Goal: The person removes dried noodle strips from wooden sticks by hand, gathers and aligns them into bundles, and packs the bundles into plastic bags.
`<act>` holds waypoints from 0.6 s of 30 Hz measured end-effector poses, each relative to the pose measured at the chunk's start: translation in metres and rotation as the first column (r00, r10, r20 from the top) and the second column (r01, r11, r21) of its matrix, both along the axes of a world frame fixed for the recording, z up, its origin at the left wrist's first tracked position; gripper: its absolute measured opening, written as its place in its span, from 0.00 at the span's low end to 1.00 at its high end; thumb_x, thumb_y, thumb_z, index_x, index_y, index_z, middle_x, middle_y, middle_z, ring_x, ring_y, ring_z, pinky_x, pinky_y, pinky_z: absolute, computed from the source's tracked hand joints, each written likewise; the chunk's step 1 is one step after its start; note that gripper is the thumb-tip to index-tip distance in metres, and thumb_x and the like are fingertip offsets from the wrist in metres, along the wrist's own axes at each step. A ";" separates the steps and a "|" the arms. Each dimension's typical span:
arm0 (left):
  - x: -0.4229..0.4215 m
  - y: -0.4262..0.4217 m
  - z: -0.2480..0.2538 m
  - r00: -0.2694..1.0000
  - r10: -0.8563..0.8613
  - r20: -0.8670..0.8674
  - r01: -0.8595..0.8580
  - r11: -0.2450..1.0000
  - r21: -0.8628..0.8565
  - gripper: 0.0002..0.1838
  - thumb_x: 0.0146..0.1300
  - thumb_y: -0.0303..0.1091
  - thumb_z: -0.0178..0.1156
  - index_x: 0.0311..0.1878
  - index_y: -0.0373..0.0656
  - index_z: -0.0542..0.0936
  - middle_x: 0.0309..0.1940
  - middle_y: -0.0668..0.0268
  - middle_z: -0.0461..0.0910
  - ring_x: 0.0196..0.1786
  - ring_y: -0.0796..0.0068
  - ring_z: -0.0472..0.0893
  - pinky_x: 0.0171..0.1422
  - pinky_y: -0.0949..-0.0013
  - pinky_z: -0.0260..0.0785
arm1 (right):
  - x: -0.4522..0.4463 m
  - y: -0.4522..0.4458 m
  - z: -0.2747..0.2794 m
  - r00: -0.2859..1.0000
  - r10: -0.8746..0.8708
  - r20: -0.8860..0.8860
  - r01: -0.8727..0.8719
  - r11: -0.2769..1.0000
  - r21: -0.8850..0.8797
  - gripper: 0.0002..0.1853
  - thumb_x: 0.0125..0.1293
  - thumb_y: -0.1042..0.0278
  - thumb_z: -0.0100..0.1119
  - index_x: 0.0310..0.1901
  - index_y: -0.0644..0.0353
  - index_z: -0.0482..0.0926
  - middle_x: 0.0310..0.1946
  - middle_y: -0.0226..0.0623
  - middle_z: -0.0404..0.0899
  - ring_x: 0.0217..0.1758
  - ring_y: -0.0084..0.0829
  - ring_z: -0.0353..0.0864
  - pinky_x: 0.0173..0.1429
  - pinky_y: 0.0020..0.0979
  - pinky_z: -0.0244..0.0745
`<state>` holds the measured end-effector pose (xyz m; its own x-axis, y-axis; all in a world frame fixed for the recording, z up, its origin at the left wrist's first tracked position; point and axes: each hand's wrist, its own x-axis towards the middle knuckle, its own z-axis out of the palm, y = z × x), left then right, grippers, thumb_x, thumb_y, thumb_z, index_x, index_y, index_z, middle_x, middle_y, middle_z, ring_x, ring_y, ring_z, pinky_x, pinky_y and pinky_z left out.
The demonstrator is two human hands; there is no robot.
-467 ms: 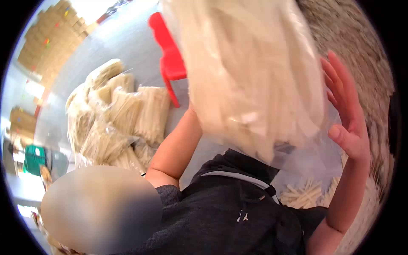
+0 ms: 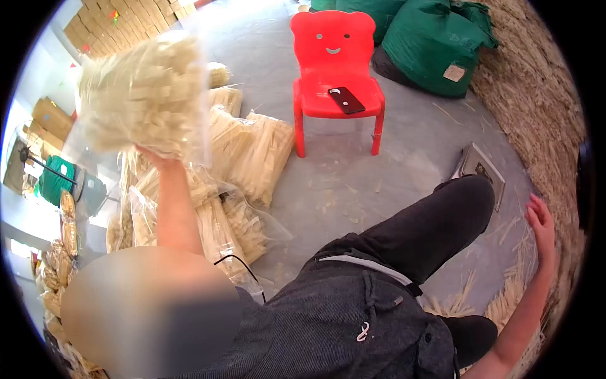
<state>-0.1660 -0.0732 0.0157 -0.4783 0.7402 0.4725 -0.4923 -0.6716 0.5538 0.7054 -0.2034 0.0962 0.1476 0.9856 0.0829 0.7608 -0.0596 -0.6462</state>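
Observation:
My left hand (image 2: 163,159) is raised at the left, closed on the underside of a clear plastic bag (image 2: 144,95) packed with pale, flat sticks. Part of that hand is hidden by the bag. Below and behind it, several similar filled bags (image 2: 268,151) lie heaped on the floor. At the far right, my right hand (image 2: 541,224) holds nothing, its fingers apart and loosely bent. It is nearest to a tall brown fibrous mass (image 2: 536,120); whether they touch, I cannot tell.
A small red chair (image 2: 334,63) with a dark phone (image 2: 346,100) on its seat stands ahead. Behind it sit green sacks (image 2: 429,50). A flat metallic object (image 2: 483,167) lies beyond my knee. Loose sticks (image 2: 454,302) are by my legs, and stacked cartons (image 2: 110,31) are at the back left.
The bag has swung from in front of me out to the left in my left hand. My right hand has come away from beside the bag and moved lower, at the right.

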 end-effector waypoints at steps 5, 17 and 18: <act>-0.073 -0.062 -0.069 0.709 0.637 0.302 -0.492 0.754 -0.436 0.31 0.69 0.52 0.45 0.71 0.48 0.62 0.72 0.66 0.60 0.72 0.63 0.59 0.73 0.53 0.58 | 0.040 -0.055 -0.031 0.912 -0.397 -0.106 0.359 0.895 -0.264 0.23 0.67 0.60 0.60 0.62 0.55 0.74 0.48 0.30 0.78 0.42 0.18 0.76 0.43 0.21 0.69; -0.060 0.053 -0.171 0.950 0.281 0.137 -0.118 0.728 -0.676 0.20 0.69 0.40 0.50 0.60 0.42 0.70 0.55 0.64 0.72 0.56 0.67 0.70 0.60 0.61 0.67 | 0.036 -0.201 -0.028 0.757 -0.653 0.015 0.629 0.723 -0.286 0.23 0.67 0.55 0.58 0.60 0.57 0.76 0.42 0.28 0.81 0.42 0.20 0.78 0.46 0.23 0.72; -0.035 0.077 -0.167 0.967 0.222 0.124 -0.081 0.733 -0.675 0.19 0.69 0.38 0.50 0.59 0.42 0.71 0.54 0.64 0.73 0.55 0.67 0.71 0.58 0.62 0.68 | 0.036 -0.222 -0.026 0.726 -0.688 -0.013 0.659 0.700 -0.276 0.24 0.67 0.53 0.58 0.60 0.55 0.76 0.44 0.27 0.81 0.43 0.21 0.78 0.49 0.25 0.72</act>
